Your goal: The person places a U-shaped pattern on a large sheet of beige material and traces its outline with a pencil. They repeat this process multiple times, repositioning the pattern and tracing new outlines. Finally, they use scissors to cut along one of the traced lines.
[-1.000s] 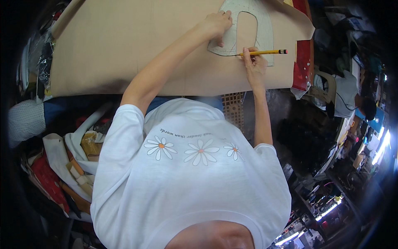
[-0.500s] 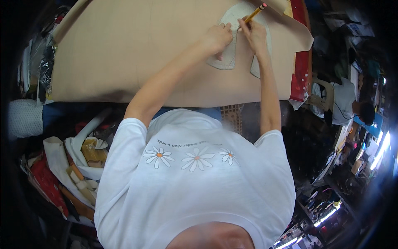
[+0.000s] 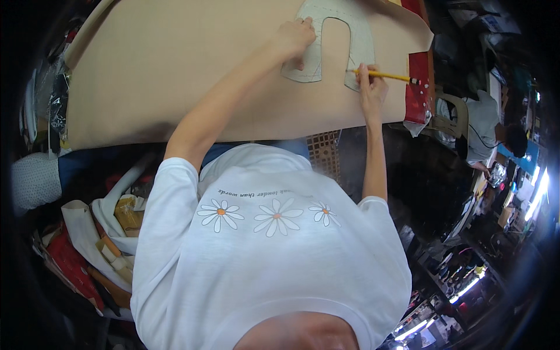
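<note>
A pale, U-shaped template (image 3: 360, 44) lies flat on a broad tan sheet (image 3: 175, 76), its open end toward me. My left hand (image 3: 296, 41) rests on the template's left arm, fingers laid out and pressing down, the thumb nearer me. In my right hand (image 3: 372, 93) is a yellow pencil (image 3: 388, 76), held nearly level with its eraser end to the right. The pencil's tip meets the inner edge of the template's right arm, close to its end. Dark lines are marked on the template.
Under the sheet's right side, a red covering (image 3: 417, 96) shows at the table's edge. Rolled material and scraps (image 3: 87, 245) fill the space at lower left, below a white mesh-textured object (image 3: 36, 178). A person in grey (image 3: 483, 125) appears at the right.
My right hand has moved toward me, from the inside top of the U to its right arm's end. The pencil has tipped from upright to nearly level. My left hand stays on the template.
</note>
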### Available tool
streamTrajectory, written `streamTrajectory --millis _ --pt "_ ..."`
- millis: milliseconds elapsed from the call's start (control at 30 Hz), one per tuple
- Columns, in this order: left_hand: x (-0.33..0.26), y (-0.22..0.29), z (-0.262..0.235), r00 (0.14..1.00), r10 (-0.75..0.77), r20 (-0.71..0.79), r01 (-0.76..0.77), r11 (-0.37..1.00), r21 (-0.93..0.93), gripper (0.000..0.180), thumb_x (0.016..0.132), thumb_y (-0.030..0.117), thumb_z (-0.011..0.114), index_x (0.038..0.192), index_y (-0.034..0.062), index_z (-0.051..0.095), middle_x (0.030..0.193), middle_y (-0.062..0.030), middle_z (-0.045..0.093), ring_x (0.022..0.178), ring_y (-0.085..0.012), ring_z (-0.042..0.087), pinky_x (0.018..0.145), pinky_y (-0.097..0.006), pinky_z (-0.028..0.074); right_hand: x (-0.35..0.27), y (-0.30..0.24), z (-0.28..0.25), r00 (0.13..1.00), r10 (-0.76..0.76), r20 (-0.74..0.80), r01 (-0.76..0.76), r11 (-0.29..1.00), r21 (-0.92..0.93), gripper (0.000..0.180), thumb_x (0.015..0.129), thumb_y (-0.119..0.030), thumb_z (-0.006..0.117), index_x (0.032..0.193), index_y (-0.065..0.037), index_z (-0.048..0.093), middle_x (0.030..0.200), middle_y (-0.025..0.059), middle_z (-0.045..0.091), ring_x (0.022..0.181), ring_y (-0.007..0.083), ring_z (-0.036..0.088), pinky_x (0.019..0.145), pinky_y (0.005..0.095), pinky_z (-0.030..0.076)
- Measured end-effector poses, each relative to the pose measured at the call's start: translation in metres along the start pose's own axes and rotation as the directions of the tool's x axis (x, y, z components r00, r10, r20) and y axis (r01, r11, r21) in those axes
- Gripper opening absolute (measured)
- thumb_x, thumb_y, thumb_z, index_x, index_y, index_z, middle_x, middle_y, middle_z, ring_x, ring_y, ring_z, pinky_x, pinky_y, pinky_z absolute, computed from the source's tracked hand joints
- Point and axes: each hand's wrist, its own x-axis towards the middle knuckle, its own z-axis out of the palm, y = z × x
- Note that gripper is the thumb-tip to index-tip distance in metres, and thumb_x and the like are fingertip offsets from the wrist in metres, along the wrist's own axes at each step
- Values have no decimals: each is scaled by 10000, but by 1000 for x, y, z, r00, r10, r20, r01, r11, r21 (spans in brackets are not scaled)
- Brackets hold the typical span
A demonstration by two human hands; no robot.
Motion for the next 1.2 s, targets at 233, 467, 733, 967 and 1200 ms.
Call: streamTrajectory --millis 233,467,733,967,1200 --pt "1 -5 5 999 19 -35 -18 999 30 1049 496 275 916 1344 -60 399 1459 -186 365 1284 -304 431 1000 -356 456 -20 13 -9 996 43 75 -58 978 201 297 978 -291 562 803 -53 580 662 -48 454 632 50 374 559 224 303" --pt "17 -4 24 997 52 -64 -56 996 -63 498 471 235 914 875 12 725 1082 -194 656 897 -323 643 774 -431 534 -9 72 -56 952 306 35 -307 949 76 280 960 -221 571 990 49 640 853 73 617 828 175 577 730 307 496" --pt "-1 -6 50 955 -10 -296 9 1000 -6 734 519 594 823 959 18 710 1171 -198 612 1174 -308 489 1015 -506 349 36 47 -80 988 -90 -125 91 996 5 403 1007 -317 496 1153 46 592 1002 149 660 890 209 635 803 328 524" --pt "-139 -62 85 756 -437 -488 271 887 -375 860 704 600 685 1194 -95 557 1343 -235 488 1297 -323 420 1109 -411 286 33 -1 38 996 88 -26 -76 950 302 340 995 -242 528 1176 45 557 1079 155 637 957 207 632 866 318 522" --pt "-252 -114 97 598 -749 -284 639 660 -396 837 823 588 611 1412 27 414 1483 -256 315 1404 -375 260 1137 -484 213 8 -51 107 995 53 85 -84 901 425 241 978 -245 567 1036 -13 598 859 35 603 811 93 570 752 240 470"
